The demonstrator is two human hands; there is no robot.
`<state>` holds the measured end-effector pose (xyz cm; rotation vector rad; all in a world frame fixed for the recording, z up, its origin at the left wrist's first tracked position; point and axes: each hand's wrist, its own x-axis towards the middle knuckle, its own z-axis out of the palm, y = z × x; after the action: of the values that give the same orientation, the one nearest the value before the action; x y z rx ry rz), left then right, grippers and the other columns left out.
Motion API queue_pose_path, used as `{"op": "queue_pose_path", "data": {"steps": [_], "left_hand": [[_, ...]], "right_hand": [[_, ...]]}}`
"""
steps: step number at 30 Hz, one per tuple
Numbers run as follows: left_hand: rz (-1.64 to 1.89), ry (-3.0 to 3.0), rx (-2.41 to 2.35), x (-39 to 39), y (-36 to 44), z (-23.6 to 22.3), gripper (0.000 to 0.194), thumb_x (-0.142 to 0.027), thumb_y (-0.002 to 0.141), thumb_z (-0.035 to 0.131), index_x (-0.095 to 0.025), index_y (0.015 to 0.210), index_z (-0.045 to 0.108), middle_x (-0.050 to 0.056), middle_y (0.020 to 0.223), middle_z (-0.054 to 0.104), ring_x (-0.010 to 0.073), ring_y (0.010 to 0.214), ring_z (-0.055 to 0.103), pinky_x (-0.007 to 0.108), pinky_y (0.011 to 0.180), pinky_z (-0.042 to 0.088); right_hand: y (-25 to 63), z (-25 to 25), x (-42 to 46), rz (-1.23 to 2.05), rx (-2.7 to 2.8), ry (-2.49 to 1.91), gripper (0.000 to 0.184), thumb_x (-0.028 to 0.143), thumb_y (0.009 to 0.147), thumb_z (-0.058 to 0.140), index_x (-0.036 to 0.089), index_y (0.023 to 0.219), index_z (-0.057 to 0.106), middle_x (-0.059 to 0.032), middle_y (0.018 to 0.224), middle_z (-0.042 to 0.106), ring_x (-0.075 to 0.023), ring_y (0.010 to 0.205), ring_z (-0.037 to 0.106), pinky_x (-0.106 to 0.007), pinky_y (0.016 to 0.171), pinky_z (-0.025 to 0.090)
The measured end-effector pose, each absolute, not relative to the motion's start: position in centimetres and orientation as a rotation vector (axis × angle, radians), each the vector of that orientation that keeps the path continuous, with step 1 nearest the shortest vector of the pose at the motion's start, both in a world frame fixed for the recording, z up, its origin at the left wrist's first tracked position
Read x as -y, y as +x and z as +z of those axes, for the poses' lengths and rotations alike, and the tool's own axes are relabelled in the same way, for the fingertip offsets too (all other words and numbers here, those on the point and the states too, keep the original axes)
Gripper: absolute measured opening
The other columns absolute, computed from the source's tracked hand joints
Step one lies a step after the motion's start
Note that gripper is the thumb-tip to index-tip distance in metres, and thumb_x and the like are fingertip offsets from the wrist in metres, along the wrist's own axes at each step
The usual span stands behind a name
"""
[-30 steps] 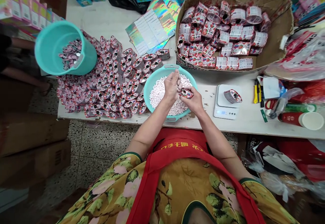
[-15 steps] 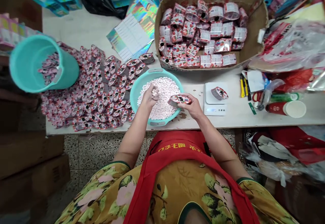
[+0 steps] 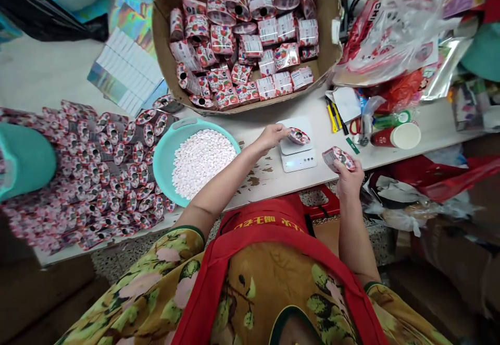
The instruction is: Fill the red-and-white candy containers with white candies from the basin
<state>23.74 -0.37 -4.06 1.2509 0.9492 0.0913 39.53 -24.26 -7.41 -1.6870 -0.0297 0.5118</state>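
Note:
My left hand (image 3: 272,137) reaches to the white digital scale (image 3: 299,161). Its fingers are closed on the end of an oval strawberry-printed container (image 3: 299,135), whose top has a dark hole. Right of the scale, my right hand (image 3: 350,178) grips a second container of the same kind (image 3: 336,158), held above the table's front edge. The turquoise basin (image 3: 162,175) with small pinkish-white pellets (image 3: 201,160) lies to the left, partly covered by my left forearm.
A cardboard box (image 3: 330,48) with more printed containers stands behind the scale. Many similar ones (image 3: 113,178) crowd the left side beside a turquoise bucket (image 3: 35,160). A yellow cutter (image 3: 333,117), a paper cup (image 3: 406,135) and plastic bags (image 3: 394,37) lie to the right.
The view has swung right. My left hand has left the basin and taken hold of the container on the scale. My right hand has carried its container from the basin past the scale.

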Motion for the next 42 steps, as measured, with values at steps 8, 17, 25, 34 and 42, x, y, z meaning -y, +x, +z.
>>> {"op": "queue_pose_path", "data": {"steps": [8,17,25,34,42], "left_hand": [[-0.421,2.421,-0.713,2.0,26.7,-5.4,0.03,-0.024,0.101,0.044,-0.02,0.121,0.067,0.014,0.101,0.075,0.0246,0.091,0.068,0.031,0.073,0.042],[-0.175,2.306,-1.417,-3.9,14.3,0.9,0.042,-0.046,0.104,0.04,-0.022,0.128,0.066,0.013,0.103,0.077,0.0258,0.089,0.07,0.031,0.069,0.041],[-0.058,1.955,-2.289,-12.1,-8.2,5.4,0.04,-0.043,0.101,0.042,-0.023,0.126,0.068,0.013,0.108,0.076,0.0296,0.101,0.069,0.032,0.078,0.044],[-0.184,1.833,-2.326,-12.3,-15.8,3.6,0.04,-0.042,0.098,0.045,-0.022,0.122,0.069,0.015,0.113,0.075,0.03,0.108,0.068,0.034,0.084,0.046],[-0.117,1.829,-2.232,-11.2,-16.4,2.8,0.039,-0.042,0.099,0.043,-0.022,0.12,0.069,0.014,0.11,0.076,0.0278,0.104,0.069,0.03,0.079,0.044]], "right_hand": [[40.8,-9.4,22.1,0.542,0.049,-1.728,0.062,0.035,0.05,0.087,0.016,0.105,0.067,-0.0016,0.097,0.07,-0.0179,0.088,0.068,-0.037,0.088,0.058],[36.8,-13.0,12.7,0.551,0.381,-1.828,0.07,0.046,0.047,0.087,0.012,0.105,0.068,-0.0075,0.1,0.07,-0.0285,0.098,0.069,-0.057,0.106,0.05],[35.8,-11.0,14.8,0.336,0.469,-2.088,0.081,0.059,0.06,0.081,0.021,0.128,0.056,-0.0161,0.142,0.057,-0.0362,0.131,0.058,-0.055,0.105,0.054],[32.7,-7.8,13.5,-0.032,1.002,-2.096,0.052,0.048,0.068,0.075,0.023,0.112,0.067,-0.0202,0.125,0.065,-0.0449,0.127,0.058,-0.066,0.101,0.051],[18.3,0.5,-5.7,0.951,0.919,-1.369,0.055,0.043,0.071,0.081,0.022,0.118,0.061,-0.0105,0.119,0.067,-0.0251,0.111,0.066,-0.048,0.105,0.052]]}}
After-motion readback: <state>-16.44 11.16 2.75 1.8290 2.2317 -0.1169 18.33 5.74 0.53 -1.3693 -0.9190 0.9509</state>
